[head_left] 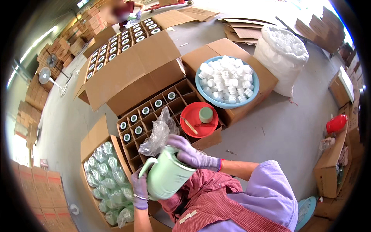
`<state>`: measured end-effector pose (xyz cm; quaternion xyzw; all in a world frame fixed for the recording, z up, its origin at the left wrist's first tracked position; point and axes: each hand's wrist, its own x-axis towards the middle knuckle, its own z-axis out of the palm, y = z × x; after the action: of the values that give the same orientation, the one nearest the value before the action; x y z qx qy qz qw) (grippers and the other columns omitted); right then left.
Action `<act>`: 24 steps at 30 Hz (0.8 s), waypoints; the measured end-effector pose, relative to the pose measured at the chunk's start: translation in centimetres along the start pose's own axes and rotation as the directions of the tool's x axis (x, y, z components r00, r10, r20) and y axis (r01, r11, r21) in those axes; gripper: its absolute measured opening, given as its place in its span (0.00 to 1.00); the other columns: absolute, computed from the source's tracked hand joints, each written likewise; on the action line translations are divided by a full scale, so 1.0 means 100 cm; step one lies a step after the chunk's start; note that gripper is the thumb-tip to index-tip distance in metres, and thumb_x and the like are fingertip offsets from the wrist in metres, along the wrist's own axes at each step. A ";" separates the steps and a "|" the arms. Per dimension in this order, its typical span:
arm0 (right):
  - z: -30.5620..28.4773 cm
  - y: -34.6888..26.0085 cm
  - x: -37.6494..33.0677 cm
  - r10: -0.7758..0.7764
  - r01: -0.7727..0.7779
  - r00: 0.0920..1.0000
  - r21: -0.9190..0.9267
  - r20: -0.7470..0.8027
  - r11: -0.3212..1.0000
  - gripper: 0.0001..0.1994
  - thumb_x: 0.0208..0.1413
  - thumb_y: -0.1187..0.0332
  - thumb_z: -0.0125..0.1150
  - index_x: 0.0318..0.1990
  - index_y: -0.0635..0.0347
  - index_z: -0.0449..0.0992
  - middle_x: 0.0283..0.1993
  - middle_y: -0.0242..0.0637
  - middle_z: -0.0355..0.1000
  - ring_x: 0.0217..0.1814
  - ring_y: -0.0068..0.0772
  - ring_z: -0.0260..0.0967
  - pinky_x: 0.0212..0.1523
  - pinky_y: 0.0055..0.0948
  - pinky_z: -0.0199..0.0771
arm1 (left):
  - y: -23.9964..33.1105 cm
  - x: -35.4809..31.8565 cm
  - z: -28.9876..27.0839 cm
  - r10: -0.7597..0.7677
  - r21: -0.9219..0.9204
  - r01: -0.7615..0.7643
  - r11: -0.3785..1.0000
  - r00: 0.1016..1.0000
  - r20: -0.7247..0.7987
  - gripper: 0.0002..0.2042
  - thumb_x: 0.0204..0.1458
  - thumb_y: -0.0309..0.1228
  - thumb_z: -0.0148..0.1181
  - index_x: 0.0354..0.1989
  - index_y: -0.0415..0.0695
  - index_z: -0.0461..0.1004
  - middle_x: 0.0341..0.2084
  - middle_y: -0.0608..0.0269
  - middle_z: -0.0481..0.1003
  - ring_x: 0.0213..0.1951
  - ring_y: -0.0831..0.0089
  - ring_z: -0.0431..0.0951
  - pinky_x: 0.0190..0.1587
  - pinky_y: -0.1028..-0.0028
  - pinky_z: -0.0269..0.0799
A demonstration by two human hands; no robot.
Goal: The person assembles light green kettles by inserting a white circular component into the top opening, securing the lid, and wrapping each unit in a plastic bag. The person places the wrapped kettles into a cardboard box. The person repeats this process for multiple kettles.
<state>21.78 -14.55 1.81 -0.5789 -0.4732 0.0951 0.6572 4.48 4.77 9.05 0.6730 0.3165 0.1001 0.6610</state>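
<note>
A light green plastic pitcher [167, 176] with a loop handle is tilted in front of my body, its dark opening facing up and right. My gloved left hand [140, 185] holds it near the lower end of the handle. Over the opening lies my gloved right hand [193, 154], fingers stretched along the rim; its thumb side is partly hidden by the pitcher. Just beyond, a crumpled clear plastic bag [159, 133] rests on a divided carton [184, 99]. Several round-topped items [158, 103] stand in the carton's compartments.
A red basin [188, 112] with a green lid [206, 115] sits at the carton's right. Behind it, a blue basin [228, 105] holds white caps. At left, a carton [96, 135] holds bagged green items. A white sack [276, 69] stands far right; another person works beyond.
</note>
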 end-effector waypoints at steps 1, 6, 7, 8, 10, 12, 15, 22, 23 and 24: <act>-0.008 -0.028 0.010 -0.071 0.066 0.989 0.042 0.128 0.997 0.29 0.66 0.52 0.43 0.68 0.60 0.58 0.71 0.51 0.49 0.75 0.51 0.43 0.72 0.47 0.43 | -0.003 0.001 -0.003 -0.031 -0.037 0.034 0.999 0.997 0.076 0.12 0.51 0.24 0.56 0.43 0.37 0.80 0.38 0.58 0.81 0.42 0.70 0.79 0.47 0.73 0.74; 0.018 0.005 0.000 0.629 -0.452 0.777 0.688 -0.008 0.568 0.22 0.65 0.58 0.44 0.63 0.59 0.64 0.61 0.48 0.61 0.65 0.50 0.57 0.67 0.41 0.55 | 0.031 -0.001 0.038 0.738 0.558 -0.771 0.307 0.563 0.372 0.08 0.52 0.27 0.56 0.35 0.37 0.78 0.36 0.52 0.80 0.42 0.55 0.80 0.56 0.58 0.69; 0.017 0.011 0.004 0.619 -0.483 0.785 0.610 -0.015 0.628 0.23 0.65 0.58 0.45 0.63 0.60 0.63 0.60 0.50 0.61 0.63 0.51 0.60 0.65 0.40 0.57 | 0.030 -0.001 0.036 0.745 0.576 -0.771 0.271 0.547 0.382 0.09 0.53 0.28 0.54 0.37 0.36 0.78 0.37 0.52 0.80 0.43 0.57 0.80 0.55 0.59 0.69; 0.013 0.015 0.005 0.512 -0.455 0.858 0.401 -0.040 0.795 0.23 0.65 0.58 0.45 0.63 0.61 0.62 0.61 0.51 0.61 0.64 0.51 0.59 0.66 0.41 0.56 | 0.027 0.001 0.032 0.751 0.597 -0.768 0.234 0.533 0.391 0.11 0.55 0.28 0.53 0.38 0.36 0.78 0.37 0.52 0.80 0.43 0.59 0.80 0.55 0.60 0.70; 0.006 -0.001 0.016 0.284 -0.283 0.958 -0.034 0.041 0.959 0.25 0.65 0.57 0.46 0.65 0.61 0.60 0.63 0.53 0.59 0.66 0.52 0.57 0.67 0.41 0.55 | 0.011 -0.005 0.017 0.632 0.414 -0.608 0.677 0.769 0.096 0.13 0.57 0.34 0.55 0.38 0.35 0.78 0.37 0.52 0.80 0.43 0.60 0.80 0.51 0.63 0.73; -0.022 -0.031 0.031 -0.068 0.069 0.988 -0.003 0.137 0.998 0.31 0.63 0.54 0.49 0.68 0.63 0.55 0.69 0.56 0.51 0.73 0.54 0.47 0.71 0.43 0.48 | -0.013 0.000 0.006 0.139 0.044 -0.133 0.990 0.974 -0.179 0.19 0.62 0.41 0.51 0.42 0.34 0.78 0.34 0.58 0.80 0.40 0.71 0.79 0.43 0.71 0.75; -0.053 -0.077 0.041 0.013 -0.090 0.969 0.302 0.248 0.949 0.29 0.61 0.58 0.55 0.65 0.64 0.60 0.66 0.48 0.58 0.71 0.43 0.54 0.70 0.38 0.51 | -0.012 0.002 0.010 -0.072 -0.264 0.099 0.959 0.991 0.111 0.19 0.63 0.41 0.52 0.47 0.34 0.76 0.36 0.62 0.80 0.38 0.76 0.79 0.41 0.74 0.76; -0.053 -0.088 0.061 -0.153 0.111 0.857 0.113 0.492 0.987 0.15 0.53 0.80 0.56 0.49 0.58 0.78 0.52 0.39 0.72 0.56 0.42 0.69 0.59 0.36 0.69 | -0.025 -0.024 0.002 0.223 -0.154 -0.181 0.971 0.920 0.324 0.18 0.60 0.34 0.54 0.55 0.37 0.71 0.46 0.59 0.78 0.44 0.68 0.80 0.49 0.70 0.75; -0.053 -0.087 0.067 -0.227 0.199 0.811 0.110 0.539 0.974 0.18 0.50 0.79 0.58 0.51 0.56 0.77 0.53 0.37 0.71 0.55 0.43 0.68 0.58 0.37 0.69 | -0.027 -0.027 0.001 0.220 -0.148 -0.180 0.973 0.918 0.329 0.18 0.60 0.34 0.54 0.55 0.37 0.71 0.47 0.59 0.78 0.45 0.68 0.79 0.50 0.70 0.75; -0.052 -0.094 0.072 -0.265 0.283 0.769 0.062 0.582 0.957 0.18 0.50 0.77 0.59 0.51 0.55 0.77 0.53 0.36 0.71 0.53 0.41 0.68 0.55 0.37 0.70 | -0.038 -0.026 -0.001 0.254 -0.076 -0.242 0.967 0.914 0.317 0.19 0.60 0.34 0.54 0.56 0.37 0.71 0.47 0.59 0.78 0.46 0.69 0.79 0.50 0.70 0.74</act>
<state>25.43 -16.15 14.12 -0.4560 -0.7326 0.1645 0.4779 1.26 3.16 6.22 0.7031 0.1138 0.0765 0.6977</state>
